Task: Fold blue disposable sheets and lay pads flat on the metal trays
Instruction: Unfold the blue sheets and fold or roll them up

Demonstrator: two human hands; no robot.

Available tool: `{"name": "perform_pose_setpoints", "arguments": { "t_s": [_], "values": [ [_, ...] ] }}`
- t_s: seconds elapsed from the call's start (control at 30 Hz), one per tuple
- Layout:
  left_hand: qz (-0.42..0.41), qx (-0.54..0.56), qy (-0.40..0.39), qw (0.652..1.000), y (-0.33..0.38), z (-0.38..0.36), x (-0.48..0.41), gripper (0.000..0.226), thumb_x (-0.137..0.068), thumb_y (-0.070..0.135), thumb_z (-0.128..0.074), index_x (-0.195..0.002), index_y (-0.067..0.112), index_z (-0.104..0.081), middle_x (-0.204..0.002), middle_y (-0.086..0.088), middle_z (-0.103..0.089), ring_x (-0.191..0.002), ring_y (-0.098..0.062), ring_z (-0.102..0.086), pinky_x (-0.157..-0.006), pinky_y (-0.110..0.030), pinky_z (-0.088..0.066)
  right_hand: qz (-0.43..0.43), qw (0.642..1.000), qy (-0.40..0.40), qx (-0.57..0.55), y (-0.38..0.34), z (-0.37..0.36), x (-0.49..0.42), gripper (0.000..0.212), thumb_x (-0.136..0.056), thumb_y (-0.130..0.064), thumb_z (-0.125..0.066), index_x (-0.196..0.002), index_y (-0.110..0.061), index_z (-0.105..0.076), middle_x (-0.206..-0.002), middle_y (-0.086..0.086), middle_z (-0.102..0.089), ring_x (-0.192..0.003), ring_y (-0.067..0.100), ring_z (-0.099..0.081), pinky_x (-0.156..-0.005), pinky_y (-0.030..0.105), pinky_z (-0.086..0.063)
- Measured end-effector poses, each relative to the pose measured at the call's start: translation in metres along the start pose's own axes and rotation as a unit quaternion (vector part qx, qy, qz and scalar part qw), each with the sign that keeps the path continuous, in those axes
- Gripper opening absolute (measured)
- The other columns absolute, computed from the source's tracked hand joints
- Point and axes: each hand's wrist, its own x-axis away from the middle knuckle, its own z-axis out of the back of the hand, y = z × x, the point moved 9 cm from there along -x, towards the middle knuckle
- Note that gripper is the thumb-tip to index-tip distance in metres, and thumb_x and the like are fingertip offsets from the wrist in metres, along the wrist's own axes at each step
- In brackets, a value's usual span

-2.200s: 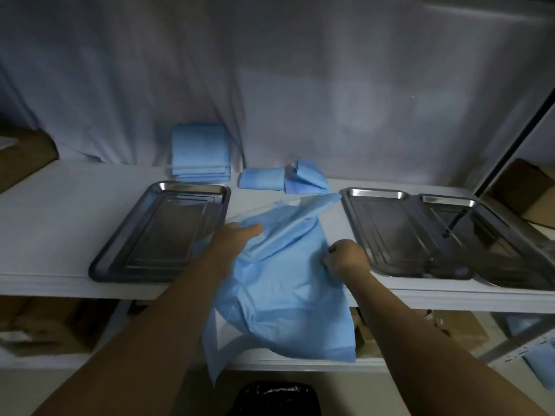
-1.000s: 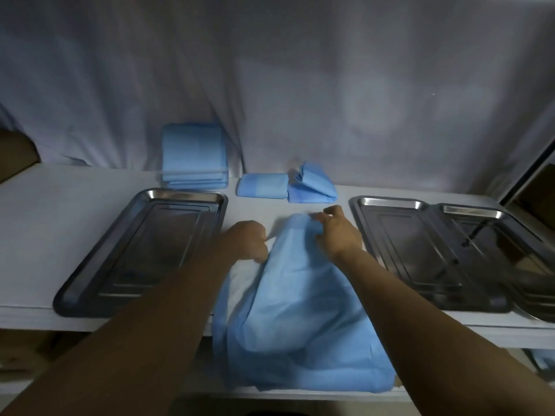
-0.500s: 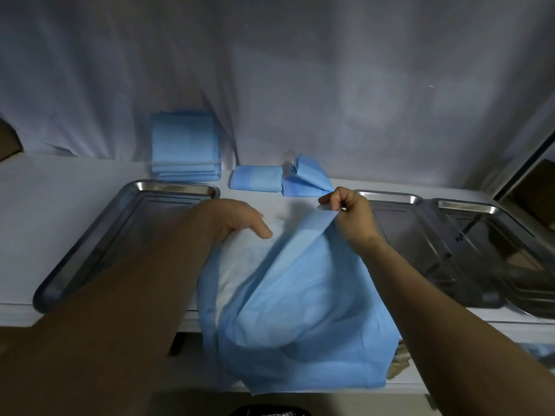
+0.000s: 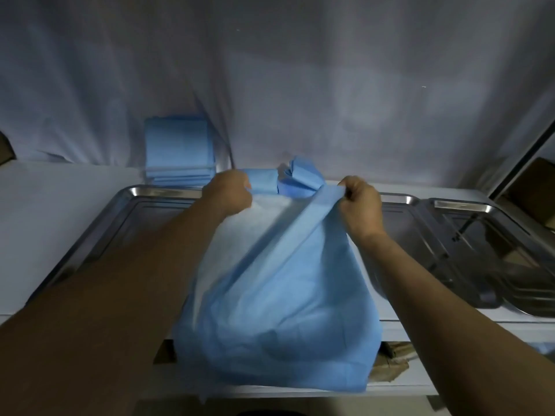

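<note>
1. Mid-fold: sheet (image 4: pixel 279 295) at frame centre, draped over the surface (image 4: pixel 45 199) edge.
2. Right hand (image 4: pixel 362 205) pinching its top edge; left hand (image 4: pixel 228 195) closed on the far corner.
3. Next, probably: aligning edges, then creasing flat.

Dim rm, draped backdrop (image 4: pixel 300 85), white shelf (image 4: pixel 45 199)

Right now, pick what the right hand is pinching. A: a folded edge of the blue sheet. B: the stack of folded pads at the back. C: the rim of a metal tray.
A: the right hand grips a folded edge of the blue sheet, lifted above the shelf.
</note>
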Motion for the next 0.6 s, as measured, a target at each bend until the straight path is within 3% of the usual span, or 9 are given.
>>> {"name": "perform_pose_setpoints", "arguments": {
  "t_s": [0.07,0.13,0.2,0.27,0.33,0.43,0.5,0.6],
  "values": [
    [-0.031,0.020,0.155,0.987,0.009,0.022,-0.002,0.022,-0.083,0.006,-0.057,-0.102,0.016,-0.063,-0.117,-0.012,-0.061,-0.112,-0.033,-0.054,-0.092,-0.035,-0.041,0.038,0.995,0.093,-0.010,-0.009,0.023,-0.002,0.024,-0.073,0.013,-0.039,-0.074,-0.007,-0.051,-0.075,0.007,-0.048,-0.073,0.019,-0.043,-0.063,0.024,-0.029],
    [-0.028,-0.065,0.179,0.981,0.011,0.019,-0.006,0.028,-0.083,0.004,-0.053,-0.109,0.012,-0.059,-0.122,-0.013,-0.056,-0.117,-0.034,-0.047,-0.095,-0.039,-0.038,0.124,0.985,0.113,0.034,-0.022,0.027,-0.002,0.022,-0.066,0.017,-0.038,-0.073,0.002,-0.054,-0.076,0.014,-0.049,-0.075,0.021,-0.044,-0.062,0.023,-0.025],
    [0.011,-0.148,0.111,0.983,0.002,-0.005,-0.011,0.039,-0.085,0.009,-0.052,-0.124,0.012,-0.047,-0.130,-0.014,-0.046,-0.125,-0.034,-0.039,-0.101,-0.044,-0.034,0.213,0.968,0.064,0.112,-0.029,0.007,0.004,0.021,-0.056,0.018,-0.041,-0.065,0.004,-0.054,-0.070,0.019,-0.054,-0.074,0.027,-0.049,-0.060,0.027,-0.025],
    [0.007,-0.120,0.082,0.989,0.004,-0.020,-0.013,0.048,-0.083,0.009,-0.054,-0.129,0.016,-0.043,-0.133,-0.012,-0.044,-0.127,-0.032,-0.036,-0.103,-0.046,-0.032,0.264,0.953,0.018,0.149,-0.024,-0.015,0.013,0.019,-0.051,0.018,-0.047,-0.054,-0.001,-0.050,-0.059,0.016,-0.054,-0.064,0.030,-0.053,-0.056,0.029,-0.028],
    [-0.087,-0.036,0.083,0.992,0.028,-0.029,-0.020,0.052,-0.082,0.007,-0.055,-0.131,0.022,-0.047,-0.132,-0.007,-0.048,-0.126,-0.031,-0.039,-0.105,-0.042,-0.034,0.269,0.953,-0.012,0.136,-0.013,-0.029,0.020,0.025,-0.053,0.017,-0.056,-0.049,-0.005,-0.045,-0.052,0.013,-0.050,-0.057,0.024,-0.047,-0.055,0.030,-0.031],
    [-0.210,0.032,-0.053,0.976,0.072,-0.057,-0.021,0.057,-0.082,0.006,-0.057,-0.133,0.030,-0.049,-0.136,0.000,-0.051,-0.125,-0.025,-0.045,-0.106,-0.039,-0.036,0.245,0.966,-0.039,0.070,-0.002,-0.034,0.022,0.019,-0.057,0.008,-0.049,-0.046,-0.005,-0.040,-0.050,0.011,-0.045,-0.058,0.018,-0.038,-0.070,0.011,-0.034],
    [-0.257,0.025,-0.141,0.956,0.096,-0.072,-0.012,0.058,-0.080,0.001,-0.059,-0.130,0.029,-0.054,-0.130,0.008,-0.056,-0.114,-0.014,-0.052,-0.098,-0.029,-0.043,0.262,0.963,-0.040,0.049,-0.008,-0.032,0.027,0.014,-0.055,0.008,-0.047,-0.045,0.000,-0.041,-0.050,0.011,-0.047,-0.056,0.017,-0.040,-0.068,0.011,-0.035],
    [-0.276,0.003,-0.216,0.937,0.121,-0.076,0.000,0.044,-0.075,-0.006,-0.060,-0.111,0.019,-0.067,-0.092,0.009,-0.061,-0.083,-0.005,-0.050,-0.072,-0.016,-0.040,0.297,0.954,-0.013,0.044,-0.021,-0.022,0.033,0.017,-0.056,0.010,-0.051,-0.046,-0.002,-0.044,-0.052,0.013,-0.053,-0.060,0.009,-0.035,-0.053,0.027,-0.033]
  ]
}}
